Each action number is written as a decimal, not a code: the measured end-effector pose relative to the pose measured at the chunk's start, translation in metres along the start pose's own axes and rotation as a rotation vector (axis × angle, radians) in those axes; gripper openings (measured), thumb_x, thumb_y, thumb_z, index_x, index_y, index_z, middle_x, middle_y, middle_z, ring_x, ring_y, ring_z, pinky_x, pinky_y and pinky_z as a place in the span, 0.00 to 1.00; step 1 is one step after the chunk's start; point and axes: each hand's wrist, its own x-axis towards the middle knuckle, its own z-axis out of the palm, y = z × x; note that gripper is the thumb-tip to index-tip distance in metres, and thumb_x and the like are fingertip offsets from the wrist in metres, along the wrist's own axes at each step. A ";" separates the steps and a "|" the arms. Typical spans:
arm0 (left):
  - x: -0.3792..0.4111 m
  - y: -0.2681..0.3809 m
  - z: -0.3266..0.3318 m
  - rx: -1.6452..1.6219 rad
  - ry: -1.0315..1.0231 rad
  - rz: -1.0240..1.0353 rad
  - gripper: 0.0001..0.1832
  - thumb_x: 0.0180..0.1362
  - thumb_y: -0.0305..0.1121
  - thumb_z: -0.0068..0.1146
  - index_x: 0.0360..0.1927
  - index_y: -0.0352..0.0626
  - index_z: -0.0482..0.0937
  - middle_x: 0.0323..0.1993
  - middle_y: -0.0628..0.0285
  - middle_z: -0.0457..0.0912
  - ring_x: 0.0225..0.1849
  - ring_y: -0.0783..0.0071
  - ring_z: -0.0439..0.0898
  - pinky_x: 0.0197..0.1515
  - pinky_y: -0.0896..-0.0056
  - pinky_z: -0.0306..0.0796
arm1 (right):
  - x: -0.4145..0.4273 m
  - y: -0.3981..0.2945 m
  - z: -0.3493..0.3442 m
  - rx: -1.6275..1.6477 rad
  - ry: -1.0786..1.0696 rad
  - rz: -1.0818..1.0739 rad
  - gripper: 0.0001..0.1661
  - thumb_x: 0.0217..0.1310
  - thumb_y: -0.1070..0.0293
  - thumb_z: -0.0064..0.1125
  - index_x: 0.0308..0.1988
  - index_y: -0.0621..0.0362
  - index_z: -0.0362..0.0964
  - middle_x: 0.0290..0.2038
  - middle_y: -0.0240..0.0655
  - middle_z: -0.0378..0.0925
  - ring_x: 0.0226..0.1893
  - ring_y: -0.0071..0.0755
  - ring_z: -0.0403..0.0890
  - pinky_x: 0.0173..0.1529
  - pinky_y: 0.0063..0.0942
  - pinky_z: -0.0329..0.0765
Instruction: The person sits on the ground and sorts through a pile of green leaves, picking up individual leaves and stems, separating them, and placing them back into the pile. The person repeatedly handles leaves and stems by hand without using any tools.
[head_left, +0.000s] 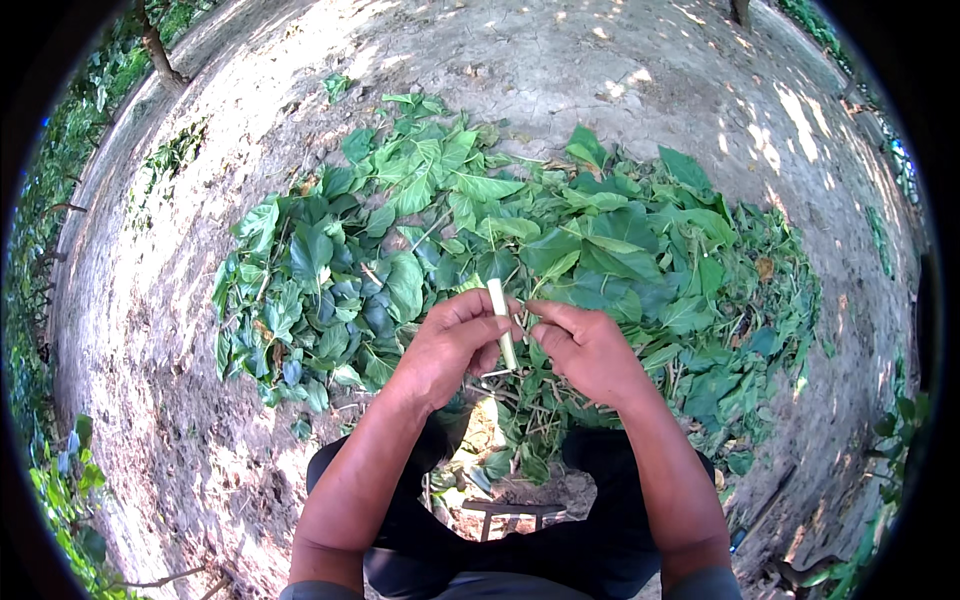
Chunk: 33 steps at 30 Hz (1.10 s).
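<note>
My left hand (459, 339) is closed round a pale, tube-like piece (502, 322), held nearly upright between thumb and fingers; its material is unclear. A thin pale bit (498, 373) sticks out near its lower end. Just to the right, my right hand (574, 337) has its index finger stretched towards the left fingertips and its thumb a little apart from it. A small slender thing lies between the two hands, too small to name. Whether the right fingers touch it cannot be told. Under and beyond both hands spreads a heap of broad green leaves (622, 232).
Cut stems (547, 409) lie among the leaves near my knees. Dry bare soil (555, 60) surrounds the heap, with a tree trunk (157, 49) at the upper left. A small dark stand or stool part (514, 508) shows between my legs. A long thin dark object (766, 504) lies at the lower right.
</note>
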 end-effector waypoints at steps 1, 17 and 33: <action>-0.002 0.000 0.001 0.091 -0.026 -0.001 0.10 0.66 0.32 0.51 0.44 0.36 0.77 0.29 0.64 0.80 0.19 0.85 0.68 0.19 0.82 0.60 | 0.000 -0.005 -0.001 0.071 0.014 0.031 0.16 0.65 0.64 0.55 0.47 0.64 0.76 0.23 0.37 0.77 0.21 0.25 0.74 0.27 0.27 0.73; -0.013 0.006 0.017 0.634 -0.150 0.048 0.06 0.62 0.31 0.57 0.32 0.39 0.81 0.18 0.73 0.72 0.20 0.87 0.66 0.22 0.80 0.60 | -0.008 -0.018 -0.022 0.166 -0.150 0.009 0.13 0.62 0.65 0.60 0.41 0.63 0.79 0.23 0.29 0.77 0.21 0.16 0.75 0.23 0.18 0.70; -0.010 0.004 0.020 0.717 -0.185 0.045 0.06 0.61 0.29 0.58 0.37 0.36 0.80 0.22 0.67 0.76 0.26 0.83 0.68 0.29 0.74 0.66 | -0.015 -0.014 -0.029 0.197 -0.123 0.001 0.15 0.63 0.63 0.58 0.42 0.64 0.78 0.23 0.32 0.78 0.20 0.18 0.75 0.23 0.20 0.71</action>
